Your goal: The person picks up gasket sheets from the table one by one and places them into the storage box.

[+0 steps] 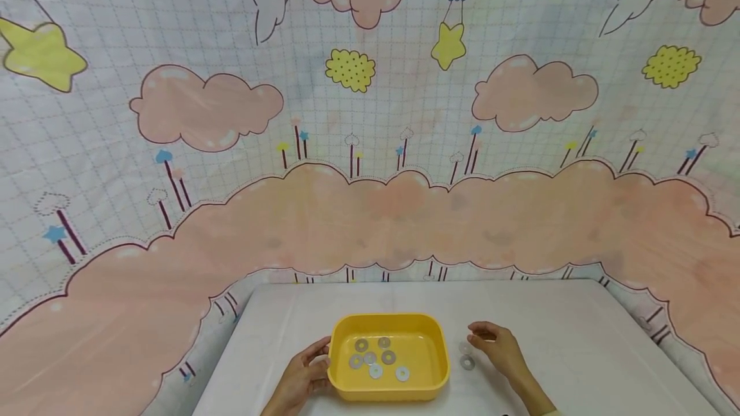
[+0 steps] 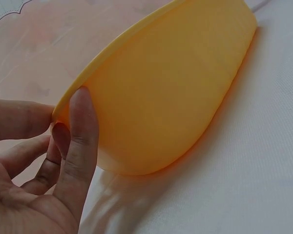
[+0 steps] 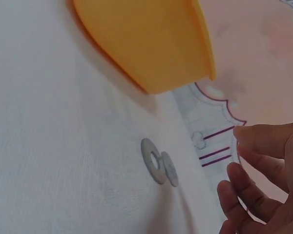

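A yellow plastic tray (image 1: 388, 395) stands on the white table with several flat metal washers (image 1: 388, 357) lying on its floor. My left hand (image 1: 302, 374) is at the tray's left side. In the left wrist view its thumb (image 2: 82, 117) rests against the outer wall and other fingertips touch near the rim. To the tray's right, my right hand (image 1: 500, 348) hovers with bent, loose fingers and nothing visible between them. Below it, two washers lie close together on the table; the right wrist view shows the nearer washer (image 3: 153, 161) beside the other washer (image 3: 169, 169).
The white table (image 1: 277, 313) reaches out beyond the tray on both sides. Behind it hangs a cloth (image 1: 405, 223) printed with clouds and stars, which also runs down along the left and right table edges.
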Available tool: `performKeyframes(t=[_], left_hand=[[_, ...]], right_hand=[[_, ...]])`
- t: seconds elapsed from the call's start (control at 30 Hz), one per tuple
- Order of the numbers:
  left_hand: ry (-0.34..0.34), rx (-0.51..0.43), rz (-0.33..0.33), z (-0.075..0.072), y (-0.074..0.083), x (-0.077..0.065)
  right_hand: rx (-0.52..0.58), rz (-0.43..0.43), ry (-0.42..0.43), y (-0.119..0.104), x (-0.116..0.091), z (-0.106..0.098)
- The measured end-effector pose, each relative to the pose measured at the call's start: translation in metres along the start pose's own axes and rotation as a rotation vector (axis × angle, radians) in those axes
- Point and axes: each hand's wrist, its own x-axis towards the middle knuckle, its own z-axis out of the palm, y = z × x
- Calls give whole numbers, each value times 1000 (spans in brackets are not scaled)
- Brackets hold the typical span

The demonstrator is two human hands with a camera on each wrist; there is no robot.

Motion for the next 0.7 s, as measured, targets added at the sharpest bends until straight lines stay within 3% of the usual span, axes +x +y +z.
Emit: performKeyframes(t=[0.47,0.7], left_hand=[[18,13,4,2,-4,-2],[24,13,5,4,-5,-4]], right_hand=[[-115,7,-25,19,8,4],[-121,3,-42,26,9,7]])
